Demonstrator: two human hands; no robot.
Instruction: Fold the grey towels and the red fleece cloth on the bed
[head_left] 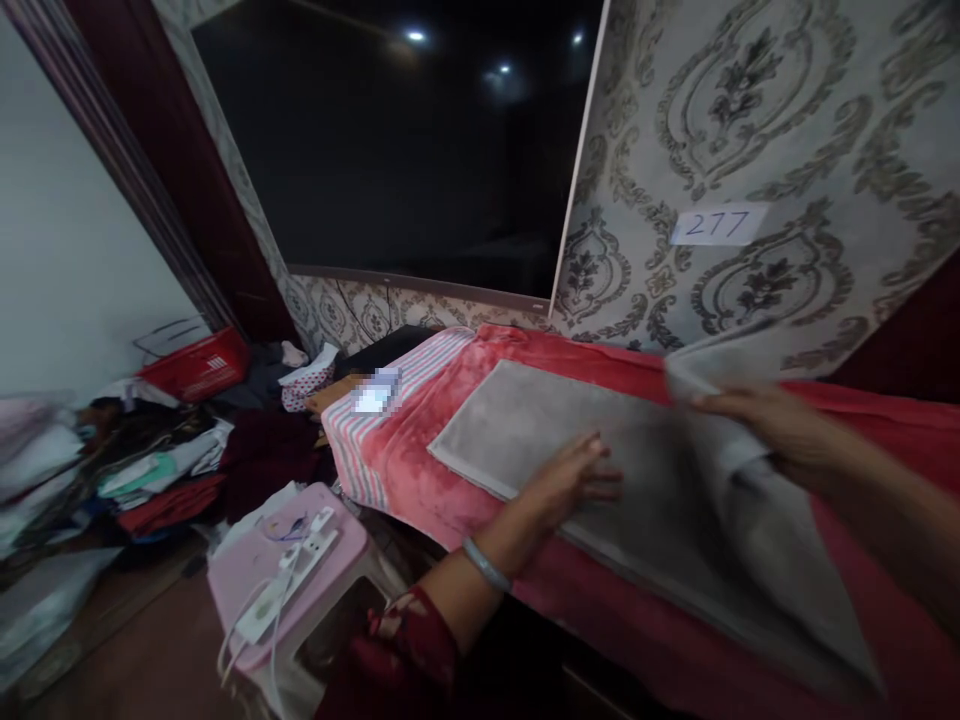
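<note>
A flat grey cloth (517,420) with stitched edges lies across a red plush cover (420,460). My left hand (574,485) is over the middle of the cloth, fingers outstretched and holding nothing; whether it touches the fabric I cannot tell. At the right, my right hand (750,415) grips a raised part of the same grey cloth, which hangs in a blurred fold below the fingers. A paler patch shows in this fold, too smeared to make out.
A pink stool (341,560) with a white power strip (289,590) stands at the lower left. Piled clothes (165,480) and a red bag (199,365) lie beyond. A striped cloth (352,450) covers the surface's left end, below a large television (420,150).
</note>
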